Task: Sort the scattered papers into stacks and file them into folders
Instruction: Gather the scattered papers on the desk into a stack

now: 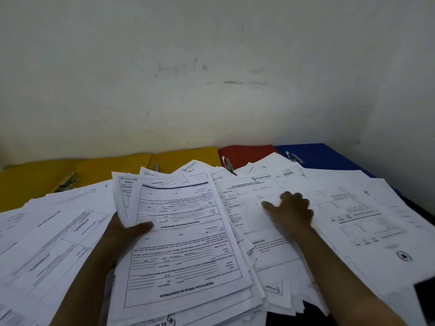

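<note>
A thick stack of printed forms [186, 243] lies in the middle, its top sheet upside down to me. My left hand [128, 229] grips the stack's left edge, thumb on top and fingers underneath. My right hand [292, 211] rests on a loose form [249, 203] just right of the stack, its fingers curled down onto the paper and its thumb pointing left. Scattered white papers [357, 208] cover the surface on both sides. Along the wall lie open folders: two yellow [30, 182] [186, 156], one red [244, 154] and one blue [329, 158].
Metal fastener clips sit in the folders: one in the left yellow folder [68, 183], one in the red folder [228, 164]. A plain white wall [211, 78] rises right behind the folders. A dark table edge [423, 215] shows at the right.
</note>
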